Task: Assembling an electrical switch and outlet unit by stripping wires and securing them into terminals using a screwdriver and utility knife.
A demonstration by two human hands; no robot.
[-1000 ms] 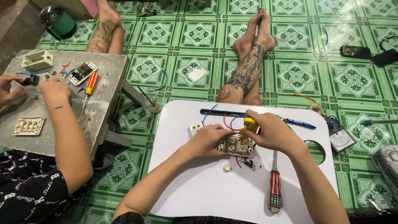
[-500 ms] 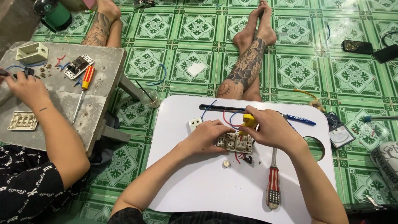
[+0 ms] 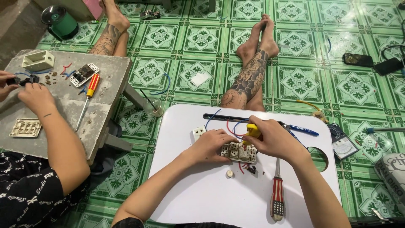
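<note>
- The left hand (image 3: 213, 144) is curled around the left end of a cream switch plate (image 3: 239, 152) and holds it down on the white tabletop (image 3: 202, 190).
- The right hand (image 3: 276, 139) is closed around a small yellow tool (image 3: 253, 131), just above the plate.
- Red and blue wires (image 3: 230, 124) loop out from behind the plate.
- A screwdriver with a red handle (image 3: 277, 196) lies on the tabletop, near the right arm.
- A small white round piece (image 3: 229, 173) sits just below the plate.
- A blue pen (image 3: 303, 130) lies near the far edge.
- Another person's hand (image 3: 36, 97) works at a grey tabletop (image 3: 105, 84) on the left, beside an orange screwdriver (image 3: 87, 98).
</note>
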